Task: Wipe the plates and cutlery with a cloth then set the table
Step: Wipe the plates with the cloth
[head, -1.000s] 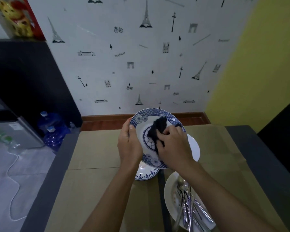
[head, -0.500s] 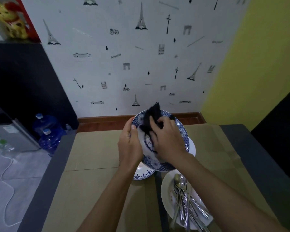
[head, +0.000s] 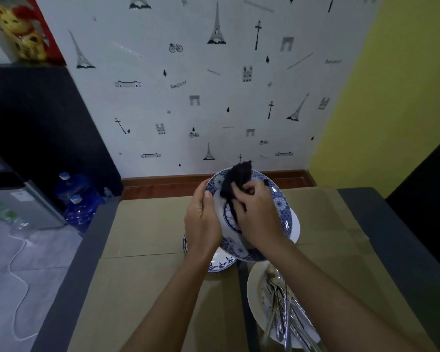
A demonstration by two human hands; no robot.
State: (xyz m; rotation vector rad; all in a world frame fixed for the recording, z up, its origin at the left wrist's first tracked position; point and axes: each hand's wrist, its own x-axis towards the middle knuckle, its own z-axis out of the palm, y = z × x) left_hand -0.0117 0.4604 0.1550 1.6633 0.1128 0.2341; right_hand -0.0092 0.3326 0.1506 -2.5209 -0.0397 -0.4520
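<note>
Above the counter, which is covered in brown cardboard, the left hand grips the left rim of a tilted blue-patterned plate, fingers curled around its edge. The right hand presses a dark cloth to the plate's face, fingers bunched on it. Beneath sit what look like two more plates, mostly hidden. Near the right forearm, a white plate carries the heaped cutlery.
</note>
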